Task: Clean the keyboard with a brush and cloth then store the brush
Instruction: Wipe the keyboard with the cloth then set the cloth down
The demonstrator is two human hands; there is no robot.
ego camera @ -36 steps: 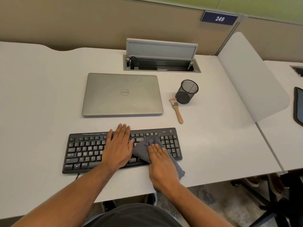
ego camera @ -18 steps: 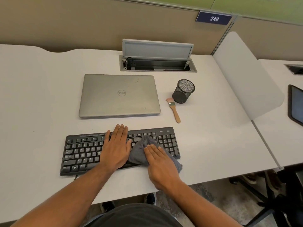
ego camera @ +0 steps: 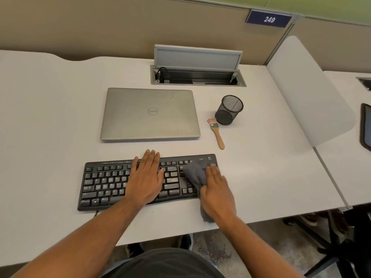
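Note:
A black keyboard (ego camera: 104,183) lies near the front edge of the white desk (ego camera: 50,121). My left hand (ego camera: 145,177) rests flat on its middle keys, fingers straight. My right hand (ego camera: 217,192) presses a grey cloth (ego camera: 195,174) flat onto the keyboard's right end, over the number pad; part of the cloth trails off under my wrist. A small wooden-handled brush (ego camera: 216,132) lies on the desk behind the keyboard, its bristles next to a black mesh pen cup (ego camera: 228,109).
A shut silver laptop (ego camera: 149,114) sits behind the keyboard. Further back is an open cable box (ego camera: 197,76) with its lid up. A white divider panel (ego camera: 309,91) stands at the desk's right side, with a dark tablet (ego camera: 366,127) beyond it.
My right hand has slid the cloth to the right, from the keyboard's middle to its number pad end. My left hand has stayed in place on the keys.

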